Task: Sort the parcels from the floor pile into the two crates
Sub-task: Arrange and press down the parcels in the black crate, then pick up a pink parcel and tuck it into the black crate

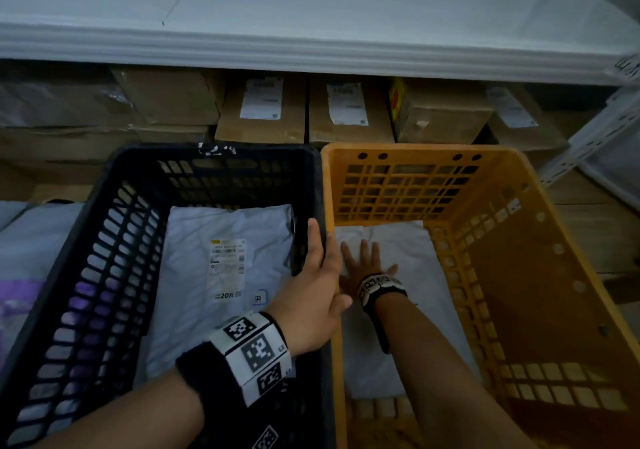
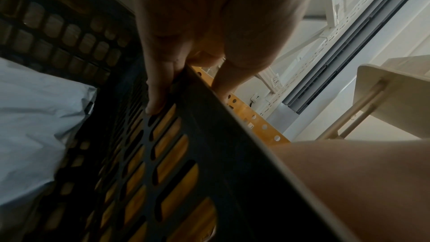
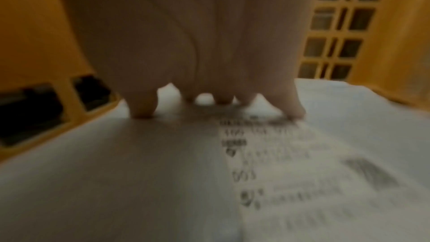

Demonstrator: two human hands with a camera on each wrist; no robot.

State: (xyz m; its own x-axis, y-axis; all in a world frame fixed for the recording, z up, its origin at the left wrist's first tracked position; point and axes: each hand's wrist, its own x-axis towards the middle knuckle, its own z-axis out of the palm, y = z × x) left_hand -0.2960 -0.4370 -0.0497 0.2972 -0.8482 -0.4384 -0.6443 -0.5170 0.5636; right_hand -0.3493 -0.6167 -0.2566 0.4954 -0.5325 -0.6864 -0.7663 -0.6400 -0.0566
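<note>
A black crate (image 1: 86, 213) on the left holds a grey mailer bag (image 1: 214, 258) with a printed label. Beside it a yellow crate (image 1: 415, 147) holds a white parcel (image 1: 415, 265). My left hand (image 1: 313, 275) grips the black crate's right rim, fingers inside the wall and thumb on the yellow side; in the left wrist view the hand (image 2: 186, 25) pinches that slotted wall (image 2: 186, 154). My right hand (image 1: 363, 261) lies flat, fingers spread, on the white parcel. The right wrist view shows the fingertips (image 3: 142, 109) pressing the parcel (image 3: 116, 172) beside its label (image 3: 279, 163).
Cardboard boxes (image 1: 263, 109) with labels stand under a white shelf (image 1: 311, 50) just behind both crates. Grey parcels (image 1: 24, 258) and a purple one (image 1: 17, 303) lie on the floor left of the black crate. A white rack upright (image 1: 595, 130) stands at the right.
</note>
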